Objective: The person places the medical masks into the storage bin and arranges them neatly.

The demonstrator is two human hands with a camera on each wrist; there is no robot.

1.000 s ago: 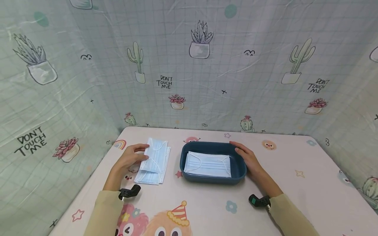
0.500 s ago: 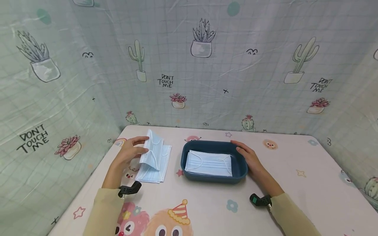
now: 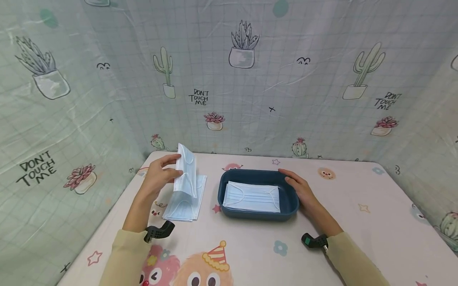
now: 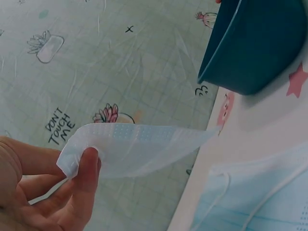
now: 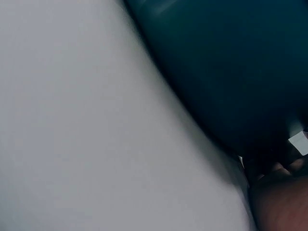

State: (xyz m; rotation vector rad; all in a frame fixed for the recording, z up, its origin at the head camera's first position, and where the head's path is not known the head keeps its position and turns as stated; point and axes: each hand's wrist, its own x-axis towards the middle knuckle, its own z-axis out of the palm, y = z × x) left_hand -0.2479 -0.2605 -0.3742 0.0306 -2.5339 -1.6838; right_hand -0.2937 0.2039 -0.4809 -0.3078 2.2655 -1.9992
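My left hand (image 3: 156, 177) pinches a light blue face mask (image 3: 186, 174) by its left edge, with thumb and fingers on it. That mask hangs raised and slightly curved above a small stack of face masks (image 3: 180, 210) on the table. In the left wrist view, the thumb presses the mask (image 4: 139, 149) against the fingers. Several more masks (image 3: 250, 197) lie flat in a dark blue plastic box (image 3: 257, 216). My right hand (image 3: 304, 194) rests at the box's right rim, fingers extended along its far right corner. In the right wrist view, that hand is dark and partly cut off.
A white cloth with cartoon prints covers the table (image 3: 250, 254). Patterned curtain sheeting (image 3: 272, 87) stands behind the table and along both sides. The box sits to the right of the mask stack, with a narrow strip of cloth between them.
My left hand has raised the pinched mask up off the stack, from lying nearly flat to hanging upright. My right hand and the box have stayed in place.
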